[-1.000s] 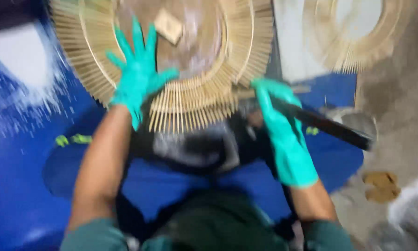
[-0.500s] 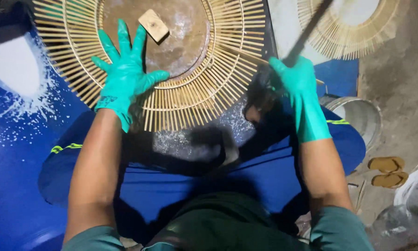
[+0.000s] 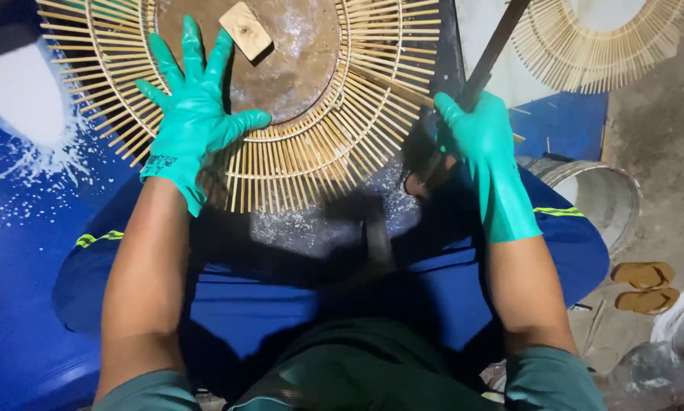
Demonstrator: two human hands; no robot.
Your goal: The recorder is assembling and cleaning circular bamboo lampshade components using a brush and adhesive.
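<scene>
Blue floor (image 3: 22,251); right hand (image 3: 483,144) has swung the dark blade (image 3: 494,49) upright, clenched; left hand (image 3: 197,114) stays spread flat on the bamboo frame (image 3: 327,152).

no packages, signs or screens in view. one marking only: a small dark printed label (image 3: 162,160) on the cuff of the green glove on the left hand (image 3: 197,114), near the wrist edge; too small to make out.

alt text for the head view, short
A person's left hand in a green glove presses flat on a round sunburst frame of bamboo sticks, while the gloved right hand grips a long dark blade raised beside it.
</scene>
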